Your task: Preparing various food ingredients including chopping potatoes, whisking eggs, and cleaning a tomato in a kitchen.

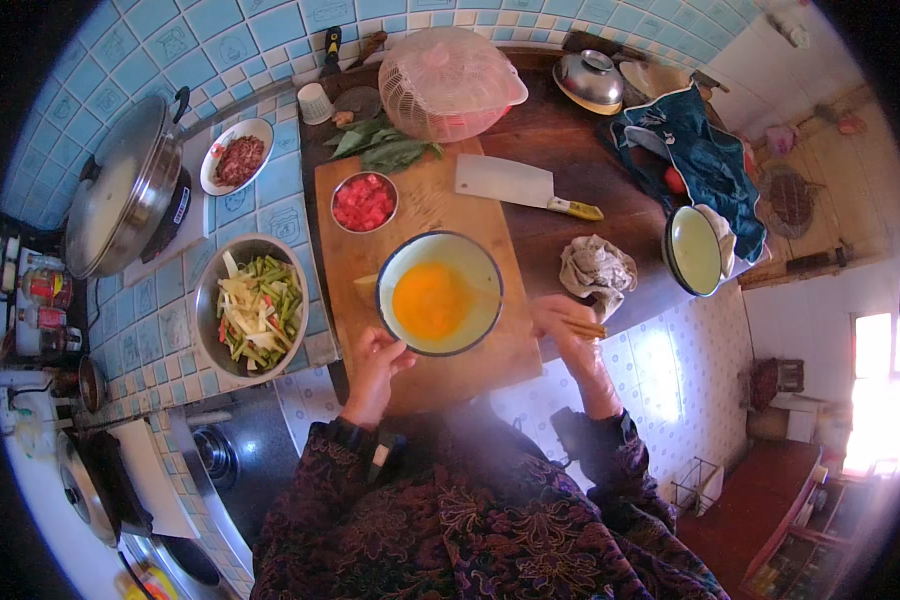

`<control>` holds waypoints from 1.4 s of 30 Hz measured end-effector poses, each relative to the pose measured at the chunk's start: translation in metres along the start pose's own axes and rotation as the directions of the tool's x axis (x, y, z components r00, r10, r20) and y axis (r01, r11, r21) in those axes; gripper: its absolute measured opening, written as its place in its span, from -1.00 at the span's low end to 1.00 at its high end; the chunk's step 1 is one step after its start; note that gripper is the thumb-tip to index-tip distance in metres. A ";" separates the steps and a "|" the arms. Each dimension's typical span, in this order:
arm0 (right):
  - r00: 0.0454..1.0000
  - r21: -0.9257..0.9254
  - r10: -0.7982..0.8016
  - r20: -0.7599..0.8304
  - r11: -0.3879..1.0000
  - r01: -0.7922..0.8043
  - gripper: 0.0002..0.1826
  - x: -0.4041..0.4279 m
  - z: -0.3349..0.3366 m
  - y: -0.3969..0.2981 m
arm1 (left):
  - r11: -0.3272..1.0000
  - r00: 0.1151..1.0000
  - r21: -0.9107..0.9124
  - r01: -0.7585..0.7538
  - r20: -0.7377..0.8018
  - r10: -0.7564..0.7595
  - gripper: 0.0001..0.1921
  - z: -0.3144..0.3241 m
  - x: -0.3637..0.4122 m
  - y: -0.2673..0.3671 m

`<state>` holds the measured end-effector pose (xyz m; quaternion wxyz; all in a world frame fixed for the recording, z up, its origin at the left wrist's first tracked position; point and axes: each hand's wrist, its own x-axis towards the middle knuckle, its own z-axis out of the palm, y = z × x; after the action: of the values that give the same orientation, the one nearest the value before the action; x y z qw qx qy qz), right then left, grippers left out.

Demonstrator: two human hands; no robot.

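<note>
An enamel bowl [480,319] with a dark rim stands on the wooden cutting board [371,375], holding orange-yellow beaten egg [429,301]. My left hand [375,367] touches the bowl's lower left rim with thumb and fingers. To the right of the bowl, at the board's edge, my right hand [570,330] is closed around wooden chopsticks [586,328], seen nearly end-on. A small metal bowl of chopped red pieces [364,202] sits at the board's upper left. A cleaver [506,180] lies across the board's right edge, its handle over the dark table. Green leaves [382,146] lie behind the small bowl.
At left are a steel bowl of cut vegetables [259,315], a dish of minced meat [240,161] and a lidded pan [124,195]. A pink plastic basket [450,82] stands behind the board. To the right are a crumpled cloth [598,271], an enamel bowl [694,251] and an upturned metal bowl [591,79].
</note>
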<state>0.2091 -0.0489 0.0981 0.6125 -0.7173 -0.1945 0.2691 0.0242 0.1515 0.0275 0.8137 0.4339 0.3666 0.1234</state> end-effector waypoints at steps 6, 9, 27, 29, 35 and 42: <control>0.986 -0.047 -0.113 -0.119 0.993 0.108 -0.83 0.002 0.003 0.006 | 1.000 1.000 0.002 -0.002 -0.004 0.002 -0.88 0.003 -0.002 0.002; 0.998 -0.011 0.022 0.059 1.000 -0.021 -0.83 0.002 0.003 0.006 | 1.000 1.000 -0.004 -0.005 -0.013 0.005 -0.88 0.002 -0.003 0.003; 0.999 -0.019 -0.007 0.042 1.000 0.008 -0.81 0.000 -0.003 0.006 | 1.000 1.000 0.017 0.006 -0.022 -0.005 -0.88 0.002 -0.002 0.002; 0.997 -0.047 -0.062 -0.048 0.997 0.060 -0.82 -0.001 -0.004 0.007 | 1.000 1.000 0.011 0.012 -0.019 -0.012 -0.88 0.003 -0.002 0.003; 0.999 -0.054 -0.045 -0.021 0.998 0.043 -0.82 -0.003 -0.005 0.004 | 1.000 1.000 -0.005 0.009 -0.013 -0.009 -0.88 0.000 0.000 -0.001; 0.999 -0.042 0.005 0.045 0.999 -0.003 -0.83 -0.001 -0.004 0.007 | 1.000 1.000 0.006 0.018 -0.014 -0.018 -0.88 0.000 0.001 0.000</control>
<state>0.2106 -0.0532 0.0920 0.5924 -0.7241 -0.2123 0.2824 0.0246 0.1518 0.0272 0.8107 0.4323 0.3767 0.1182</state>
